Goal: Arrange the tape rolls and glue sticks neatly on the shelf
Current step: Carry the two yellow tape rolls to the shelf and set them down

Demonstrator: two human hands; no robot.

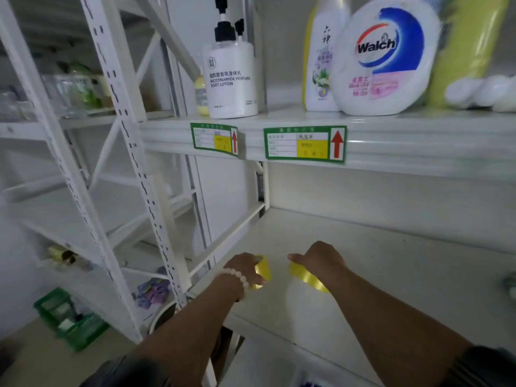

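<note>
The left roll (264, 270), yellow tape, stands on edge on the shelf (391, 289). The left hand (245, 268) grips it, fingers curled round its rim, and a bead bracelet (237, 276) circles that wrist. Near it but not touching, the right roll (305, 277), yellow and blurred, lies under the right hand (321, 261), which clasps it from above. High above both hands, the upper shelf (418, 135) carries a lotion bottle (233, 79) and a Walch bottle (385, 57). Below and left of the left hand sits a green basket (69, 322).

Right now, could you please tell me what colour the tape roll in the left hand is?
Yellow; the tape roll shows best in the head view.
</note>
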